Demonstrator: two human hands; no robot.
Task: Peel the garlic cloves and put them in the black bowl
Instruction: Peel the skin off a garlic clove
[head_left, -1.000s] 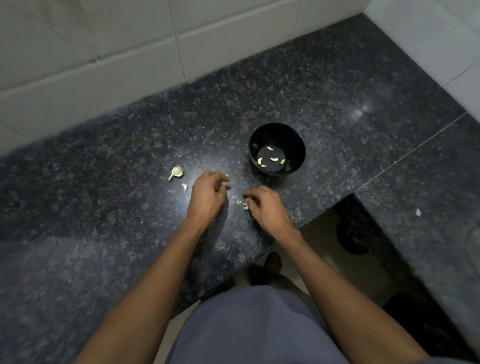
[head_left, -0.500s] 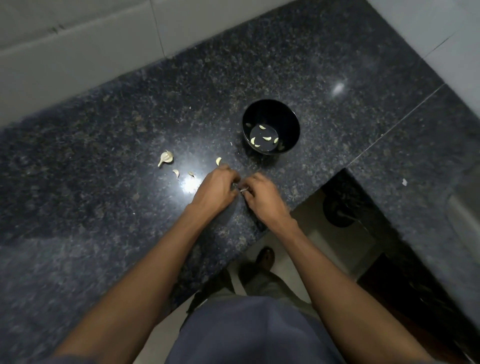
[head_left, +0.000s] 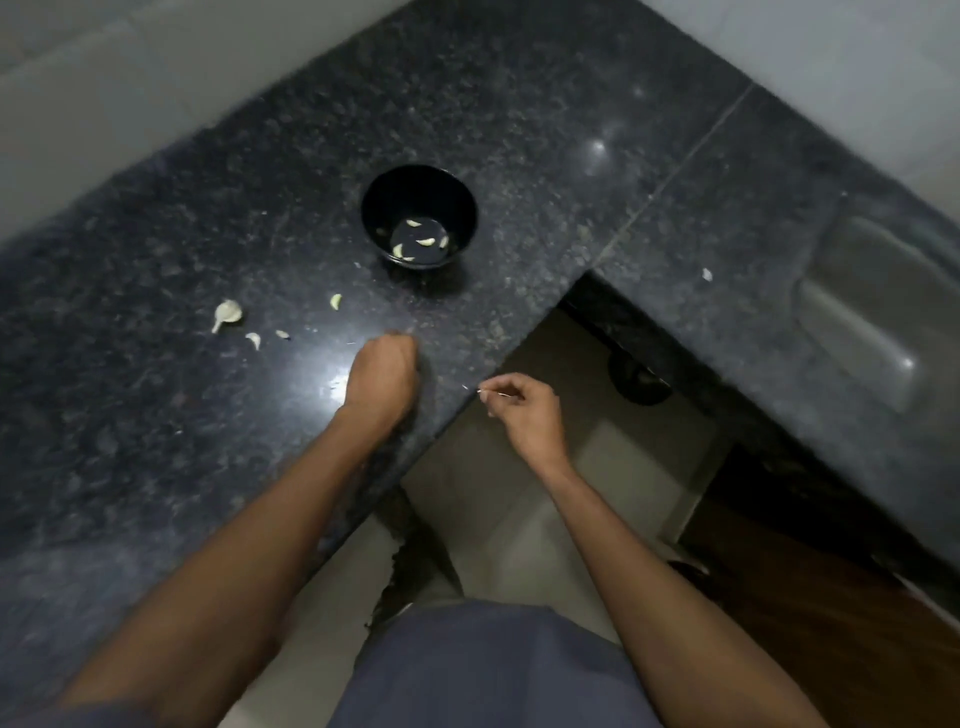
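Black bowl is set upright at frame centre-top on speckled polished granite worktop; curved pale peeled cloves are seen inside. Left hand is fisted, contents hidden. A thin skin sliver is pinched by right hand beyond the worktop edge.

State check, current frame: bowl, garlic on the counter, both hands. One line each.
black bowl: upright on the countertop, several peeled cloves inside.
garlic piece with stem: lying on the counter, left of the bowl.
loose clove: on the counter, outside the bowl.
left hand: fingers curled, contents hidden.
right hand: off the counter edge, pinching a thin skin scrap.
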